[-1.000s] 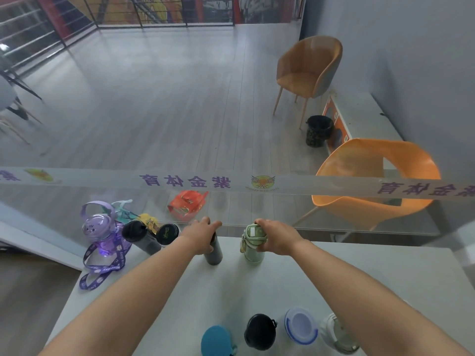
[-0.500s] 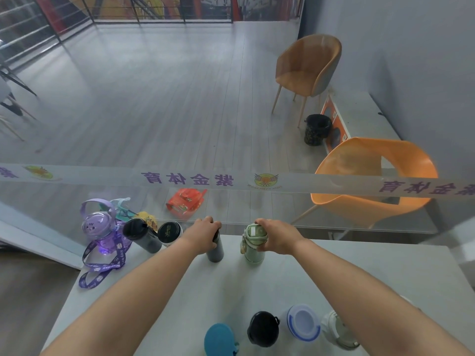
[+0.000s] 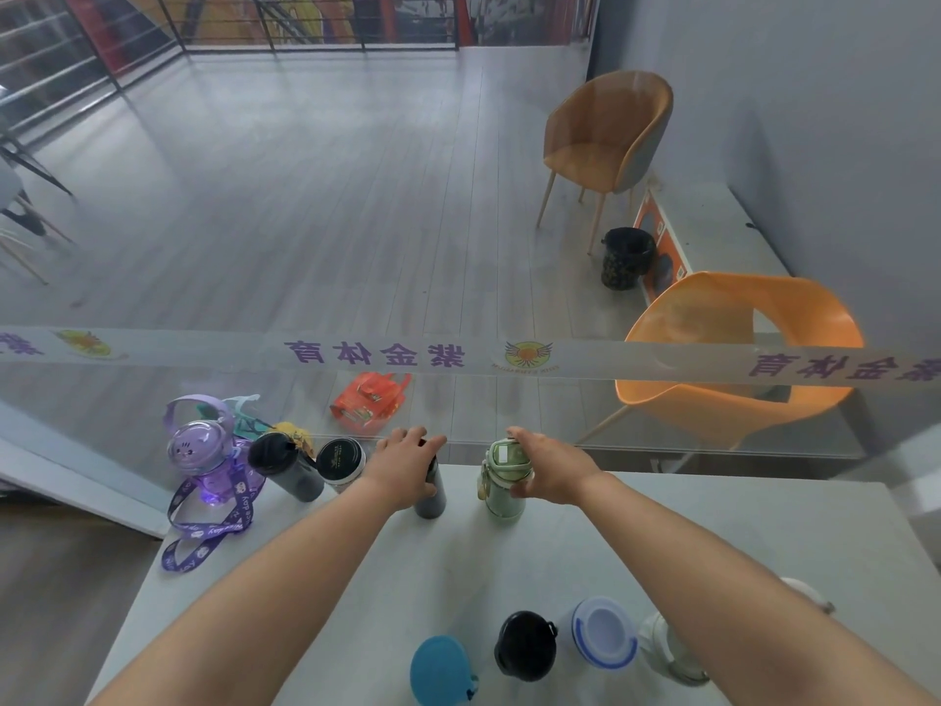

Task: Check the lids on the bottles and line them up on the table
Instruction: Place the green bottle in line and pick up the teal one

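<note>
**Two bottles gripped at the far edge of the table**

The left hand [image 3: 405,463] is wrapped over the top of a slim dark grey bottle [image 3: 432,494], covering its lid. Just right of that bottle, the right hand [image 3: 547,468] is closed around the pale green bottle [image 3: 501,481] at its cap, thumb on the near side. Both stand upright on the white table [image 3: 713,542], close to its far edge and slightly apart from each other.

Left of the grey bottle sit a white cup with a black lid [image 3: 340,463], a tilted black tumbler [image 3: 285,468] and a purple bottle [image 3: 206,463] whose lanyard hangs over the table's corner.

Nearer the person than the grey bottle, between the forearms, stand a blue-lidded bottle [image 3: 440,675], a black-lidded bottle [image 3: 524,644] and a white-and-blue-lidded one [image 3: 603,636]; the right forearm partly hides a white bottle [image 3: 667,654].

Beyond the grey bottle a glass panel with a printed strip [image 3: 374,355] borders the table.
</note>
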`<move>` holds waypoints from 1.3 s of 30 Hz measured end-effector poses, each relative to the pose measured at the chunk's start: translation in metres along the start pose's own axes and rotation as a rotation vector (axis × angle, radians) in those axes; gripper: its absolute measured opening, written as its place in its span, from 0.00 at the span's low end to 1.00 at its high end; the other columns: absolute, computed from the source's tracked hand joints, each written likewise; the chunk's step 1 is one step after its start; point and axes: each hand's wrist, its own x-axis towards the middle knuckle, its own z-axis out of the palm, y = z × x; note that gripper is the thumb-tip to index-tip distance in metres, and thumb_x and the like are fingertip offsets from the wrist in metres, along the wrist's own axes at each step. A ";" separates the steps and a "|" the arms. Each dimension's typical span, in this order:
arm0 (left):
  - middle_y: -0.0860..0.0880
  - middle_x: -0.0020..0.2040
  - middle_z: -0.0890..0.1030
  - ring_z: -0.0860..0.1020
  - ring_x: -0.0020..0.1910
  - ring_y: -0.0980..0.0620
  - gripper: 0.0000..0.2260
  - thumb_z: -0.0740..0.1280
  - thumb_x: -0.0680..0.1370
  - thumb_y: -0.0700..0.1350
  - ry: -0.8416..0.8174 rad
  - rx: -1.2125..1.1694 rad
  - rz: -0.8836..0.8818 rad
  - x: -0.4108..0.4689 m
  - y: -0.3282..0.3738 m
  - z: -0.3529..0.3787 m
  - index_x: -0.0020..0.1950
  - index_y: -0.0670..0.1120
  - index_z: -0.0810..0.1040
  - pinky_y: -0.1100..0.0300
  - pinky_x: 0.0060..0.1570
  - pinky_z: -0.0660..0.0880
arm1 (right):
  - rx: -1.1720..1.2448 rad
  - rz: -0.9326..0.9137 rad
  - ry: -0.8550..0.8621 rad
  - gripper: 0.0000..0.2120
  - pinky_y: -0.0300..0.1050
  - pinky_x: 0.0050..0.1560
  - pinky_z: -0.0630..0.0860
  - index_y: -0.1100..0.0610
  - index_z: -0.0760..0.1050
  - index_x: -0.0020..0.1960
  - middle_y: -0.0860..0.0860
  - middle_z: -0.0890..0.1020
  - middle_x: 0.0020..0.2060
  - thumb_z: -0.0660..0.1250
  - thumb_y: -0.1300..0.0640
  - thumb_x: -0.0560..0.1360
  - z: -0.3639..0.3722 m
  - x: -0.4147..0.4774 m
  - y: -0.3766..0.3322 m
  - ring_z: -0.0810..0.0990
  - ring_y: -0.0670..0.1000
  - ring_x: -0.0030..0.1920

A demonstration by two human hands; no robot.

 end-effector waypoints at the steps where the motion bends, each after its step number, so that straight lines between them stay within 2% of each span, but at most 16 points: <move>1: 0.46 0.75 0.63 0.59 0.73 0.40 0.34 0.71 0.74 0.56 0.062 0.008 0.013 -0.003 0.003 0.002 0.76 0.54 0.60 0.44 0.71 0.60 | 0.021 0.014 -0.010 0.48 0.55 0.63 0.75 0.47 0.51 0.79 0.51 0.71 0.73 0.76 0.44 0.69 -0.001 -0.002 0.000 0.75 0.57 0.67; 3: 0.46 0.72 0.68 0.62 0.73 0.40 0.30 0.71 0.74 0.53 0.218 -0.011 0.073 -0.011 0.009 0.009 0.74 0.51 0.66 0.44 0.71 0.61 | 0.054 0.057 -0.007 0.50 0.56 0.67 0.73 0.50 0.48 0.81 0.53 0.70 0.74 0.76 0.44 0.70 -0.002 -0.007 0.001 0.73 0.58 0.70; 5: 0.46 0.65 0.75 0.69 0.67 0.40 0.25 0.73 0.72 0.51 0.345 -0.042 0.166 -0.019 0.017 0.016 0.68 0.48 0.73 0.45 0.66 0.68 | 0.049 0.117 0.027 0.47 0.57 0.69 0.72 0.54 0.50 0.81 0.53 0.69 0.75 0.74 0.43 0.73 0.000 -0.015 0.004 0.71 0.57 0.73; 8: 0.48 0.59 0.78 0.74 0.59 0.44 0.18 0.70 0.74 0.52 0.420 -0.104 0.310 -0.037 0.032 0.029 0.62 0.47 0.76 0.48 0.59 0.74 | -0.027 0.186 0.076 0.28 0.54 0.64 0.75 0.53 0.68 0.74 0.52 0.76 0.69 0.67 0.45 0.77 0.007 -0.035 0.014 0.75 0.56 0.68; 10: 0.49 0.59 0.78 0.73 0.59 0.47 0.16 0.65 0.77 0.53 0.376 -0.151 0.377 -0.055 0.044 0.039 0.63 0.48 0.76 0.51 0.59 0.74 | -0.023 0.197 0.094 0.14 0.50 0.54 0.77 0.53 0.80 0.58 0.53 0.82 0.58 0.62 0.48 0.80 0.017 -0.051 0.021 0.81 0.57 0.57; 11: 0.50 0.61 0.77 0.73 0.60 0.49 0.17 0.64 0.79 0.55 0.317 -0.175 0.393 -0.065 0.050 0.043 0.64 0.48 0.75 0.53 0.61 0.73 | 0.002 0.191 0.086 0.12 0.49 0.48 0.77 0.53 0.80 0.49 0.52 0.84 0.51 0.60 0.51 0.80 0.022 -0.060 0.022 0.82 0.56 0.51; 13: 0.53 0.65 0.74 0.70 0.63 0.53 0.19 0.61 0.80 0.59 0.131 -0.211 0.399 -0.086 0.059 0.052 0.67 0.52 0.72 0.55 0.63 0.71 | 0.017 0.172 0.051 0.15 0.46 0.37 0.71 0.52 0.73 0.35 0.49 0.79 0.36 0.58 0.54 0.80 0.035 -0.078 0.022 0.77 0.55 0.40; 15: 0.55 0.67 0.71 0.69 0.64 0.53 0.23 0.61 0.78 0.64 -0.051 -0.191 0.413 -0.102 0.064 0.061 0.69 0.54 0.70 0.54 0.63 0.71 | 0.010 0.150 0.013 0.16 0.46 0.33 0.66 0.53 0.67 0.31 0.50 0.74 0.31 0.56 0.57 0.78 0.049 -0.094 0.019 0.71 0.54 0.35; 18: 0.54 0.68 0.69 0.67 0.65 0.51 0.32 0.64 0.73 0.70 -0.202 -0.128 0.450 -0.121 0.063 0.075 0.71 0.56 0.65 0.52 0.62 0.71 | -0.013 0.148 -0.026 0.12 0.47 0.36 0.69 0.55 0.69 0.32 0.53 0.77 0.34 0.57 0.57 0.74 0.072 -0.108 0.013 0.71 0.55 0.35; 22: 0.52 0.68 0.66 0.66 0.65 0.48 0.40 0.70 0.66 0.70 -0.254 -0.020 0.490 -0.141 0.056 0.092 0.72 0.59 0.59 0.48 0.62 0.71 | -0.001 0.139 -0.023 0.11 0.46 0.35 0.68 0.57 0.71 0.33 0.54 0.76 0.34 0.59 0.57 0.74 0.088 -0.117 -0.004 0.71 0.55 0.35; 25: 0.49 0.66 0.67 0.68 0.61 0.45 0.36 0.73 0.68 0.62 -0.224 0.075 0.531 -0.150 0.053 0.101 0.70 0.55 0.60 0.48 0.57 0.73 | 0.012 0.163 0.013 0.11 0.46 0.35 0.67 0.57 0.70 0.33 0.54 0.76 0.34 0.59 0.56 0.73 0.093 -0.119 -0.013 0.71 0.56 0.35; 27: 0.48 0.64 0.69 0.69 0.59 0.43 0.32 0.72 0.70 0.58 -0.183 0.073 0.523 -0.151 0.053 0.102 0.69 0.53 0.62 0.49 0.53 0.74 | 0.023 0.183 0.033 0.11 0.47 0.36 0.70 0.57 0.73 0.36 0.55 0.79 0.37 0.58 0.56 0.74 0.094 -0.118 -0.015 0.75 0.57 0.37; 28: 0.47 0.63 0.69 0.70 0.58 0.43 0.31 0.72 0.70 0.58 -0.170 0.063 0.509 -0.150 0.052 0.102 0.68 0.52 0.62 0.49 0.52 0.74 | 0.026 0.185 0.033 0.10 0.47 0.39 0.72 0.56 0.76 0.39 0.54 0.81 0.41 0.58 0.56 0.75 0.094 -0.118 -0.014 0.78 0.58 0.41; 30: 0.48 0.63 0.70 0.70 0.58 0.44 0.30 0.71 0.71 0.57 -0.146 0.042 0.474 -0.146 0.051 0.100 0.68 0.52 0.63 0.50 0.52 0.73 | 0.019 0.176 0.021 0.13 0.48 0.50 0.75 0.53 0.80 0.53 0.52 0.82 0.53 0.57 0.57 0.78 0.093 -0.116 -0.011 0.80 0.57 0.53; 32: 0.48 0.64 0.70 0.70 0.59 0.44 0.30 0.72 0.72 0.57 -0.128 0.017 0.428 -0.138 0.050 0.097 0.69 0.52 0.63 0.51 0.53 0.73 | -0.017 0.161 0.014 0.16 0.49 0.58 0.75 0.51 0.78 0.63 0.51 0.79 0.61 0.56 0.59 0.80 0.090 -0.113 -0.003 0.78 0.56 0.59; 39: 0.48 0.67 0.69 0.69 0.62 0.45 0.31 0.73 0.73 0.53 -0.079 -0.092 0.328 -0.089 0.068 0.086 0.72 0.51 0.63 0.49 0.60 0.73 | -0.091 0.162 0.035 0.14 0.48 0.52 0.78 0.52 0.79 0.59 0.51 0.80 0.57 0.59 0.62 0.79 0.070 -0.106 0.034 0.80 0.56 0.53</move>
